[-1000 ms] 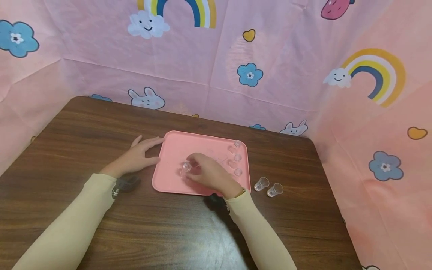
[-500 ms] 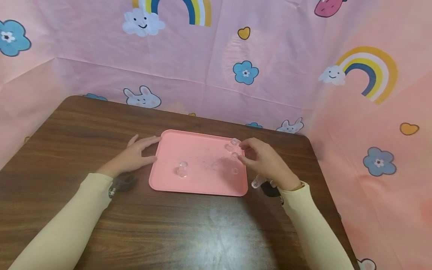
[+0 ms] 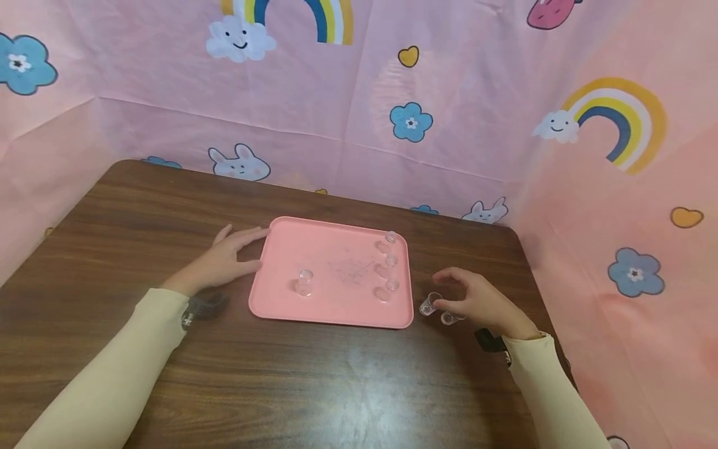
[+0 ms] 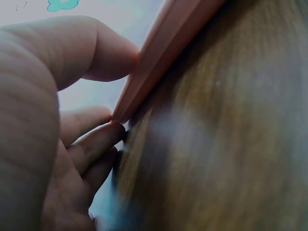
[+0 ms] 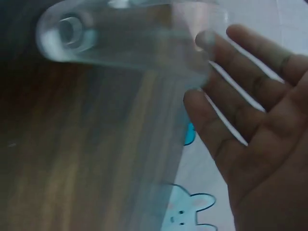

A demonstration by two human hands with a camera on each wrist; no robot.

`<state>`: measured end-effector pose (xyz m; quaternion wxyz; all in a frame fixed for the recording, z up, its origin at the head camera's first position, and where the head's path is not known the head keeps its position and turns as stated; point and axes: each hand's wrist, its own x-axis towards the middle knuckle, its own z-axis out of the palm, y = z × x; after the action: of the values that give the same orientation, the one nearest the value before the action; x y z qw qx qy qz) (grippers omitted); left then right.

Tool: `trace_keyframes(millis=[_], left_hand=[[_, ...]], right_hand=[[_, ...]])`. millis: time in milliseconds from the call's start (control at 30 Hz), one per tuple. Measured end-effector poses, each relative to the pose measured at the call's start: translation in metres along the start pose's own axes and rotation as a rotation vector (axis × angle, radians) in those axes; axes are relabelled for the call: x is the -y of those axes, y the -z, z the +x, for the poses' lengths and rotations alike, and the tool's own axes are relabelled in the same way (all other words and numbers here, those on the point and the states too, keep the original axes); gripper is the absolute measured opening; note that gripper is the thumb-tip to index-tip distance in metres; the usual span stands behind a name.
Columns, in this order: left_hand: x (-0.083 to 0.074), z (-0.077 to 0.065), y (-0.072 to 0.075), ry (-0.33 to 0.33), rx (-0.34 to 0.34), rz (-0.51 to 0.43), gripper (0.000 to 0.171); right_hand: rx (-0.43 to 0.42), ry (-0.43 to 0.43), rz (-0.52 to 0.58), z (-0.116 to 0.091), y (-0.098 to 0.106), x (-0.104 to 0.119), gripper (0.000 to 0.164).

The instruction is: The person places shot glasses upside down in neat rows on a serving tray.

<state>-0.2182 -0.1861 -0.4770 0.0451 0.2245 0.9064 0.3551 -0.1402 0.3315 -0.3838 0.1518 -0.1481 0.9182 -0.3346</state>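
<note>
My left hand [image 3: 220, 260] lies at the left end of a pink tray [image 3: 342, 308]. In the left wrist view its thumb and fingertips touch the tray's rim [image 4: 156, 55], fingers mostly extended. Right of the tray, my right hand [image 3: 487, 307] hovers with thumb and fingers spread over two small clear cups. The nearer cup to the tray [image 3: 428, 305] stands beside the thumb; the other cup [image 3: 448, 318] is partly behind the hand. A clear cup [image 5: 130, 41] fills the top of the right wrist view, with extended fingers near its rim; contact is unclear.
Several clear cups stand on the tray: a line along its right side, including a front one [image 3: 384, 293], and one cup [image 3: 303, 287] left of centre. The brown wooden table [image 3: 252, 380] meets a patterned pink cloth [image 3: 359, 149] behind and at right.
My right hand has left the cup at the tray's left-centre, passed the tray's right side, and come down by the two cups on the table. The left hand has stayed at the rim.
</note>
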Motion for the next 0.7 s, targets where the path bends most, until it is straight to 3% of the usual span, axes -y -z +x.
trace_keyframes(millis=[267, 467, 700], left_hand=[[-0.001, 0.0, 0.0, -0.002, -0.005, -0.004, 0.067], [-0.003, -0.001, 0.001, 0.01, -0.004, -0.009, 0.067], [-0.004, -0.002, 0.002, 0.0, -0.003, -0.013, 0.068]], right_hand=[[0.067, 0.077, 0.125, -0.002, -0.012, -0.014, 0.037], [0.05, 0.115, 0.078, 0.001, -0.013, -0.014, 0.041], [-0.003, 0.121, -0.001, 0.005, -0.01, -0.01, 0.027]])
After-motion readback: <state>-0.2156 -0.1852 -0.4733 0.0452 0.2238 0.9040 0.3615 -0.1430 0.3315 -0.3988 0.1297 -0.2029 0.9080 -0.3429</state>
